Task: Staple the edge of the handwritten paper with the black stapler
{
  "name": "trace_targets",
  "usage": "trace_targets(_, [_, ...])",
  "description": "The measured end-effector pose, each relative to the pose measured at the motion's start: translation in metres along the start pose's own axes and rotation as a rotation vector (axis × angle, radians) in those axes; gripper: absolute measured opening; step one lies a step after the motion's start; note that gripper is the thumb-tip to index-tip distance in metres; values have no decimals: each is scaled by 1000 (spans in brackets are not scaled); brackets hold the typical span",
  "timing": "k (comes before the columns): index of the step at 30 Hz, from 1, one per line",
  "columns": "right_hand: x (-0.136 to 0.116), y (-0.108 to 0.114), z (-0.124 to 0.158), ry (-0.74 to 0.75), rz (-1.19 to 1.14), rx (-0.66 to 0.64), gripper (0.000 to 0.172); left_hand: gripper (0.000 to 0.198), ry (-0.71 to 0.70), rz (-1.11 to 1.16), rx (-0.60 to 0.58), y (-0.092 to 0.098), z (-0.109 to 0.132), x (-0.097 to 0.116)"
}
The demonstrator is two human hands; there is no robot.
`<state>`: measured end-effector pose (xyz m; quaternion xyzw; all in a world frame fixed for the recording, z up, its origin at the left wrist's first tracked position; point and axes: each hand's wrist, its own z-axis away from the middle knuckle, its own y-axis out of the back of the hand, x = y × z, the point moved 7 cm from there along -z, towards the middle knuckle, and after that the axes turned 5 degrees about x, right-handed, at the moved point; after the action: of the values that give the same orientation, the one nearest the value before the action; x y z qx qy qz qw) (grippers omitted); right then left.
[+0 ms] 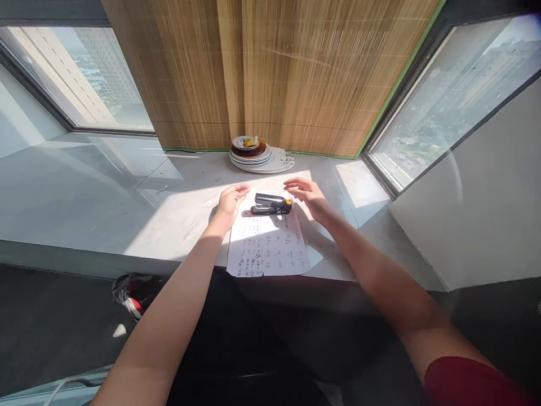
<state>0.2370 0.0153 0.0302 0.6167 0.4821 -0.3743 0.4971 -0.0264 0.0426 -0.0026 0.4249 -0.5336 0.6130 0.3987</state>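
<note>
A black stapler (273, 204) with an orange spot at its right end lies across the upper part of a white sheet of paper (270, 242). Rows of handwriting cover the sheet, and its near edge reaches the front of the ledge. My left hand (231, 202) is at the paper's upper left, apart from the stapler, fingers stretched out and holding nothing. To the right of the stapler, my right hand (307, 195) hovers with its fingers spread and slightly bent, also holding nothing.
Behind the paper, a stack of plates (250, 159) with a small yellow packet (251, 141) on top stands on the grey window ledge (181, 225). A bamboo blind (270, 73) hangs behind it, between two windows. A dark bag (135, 293) lies on the floor at left.
</note>
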Motion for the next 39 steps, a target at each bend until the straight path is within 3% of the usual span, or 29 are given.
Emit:
trace_targets(5, [22, 2, 7, -330, -260, -157, 26, 19, -33, 8, 77, 4, 3, 4])
trace_targets(11, [26, -10, 12, -447, -368, -247, 28, 12, -23, -38, 121, 5, 2, 3])
trace_targets(21, [36, -14, 9, -487, -312, -254, 20, 10, -30, -67, 120, 6, 3, 2])
trace_targets(30, [30, -14, 12, -508, -285, -219, 33, 8, -20, -63, 106, 7, 1, 0])
trace_targets(39, [22, -11, 10, -455, -229, -201, 28, 18, 36, 21, 129, 2, 8, 6])
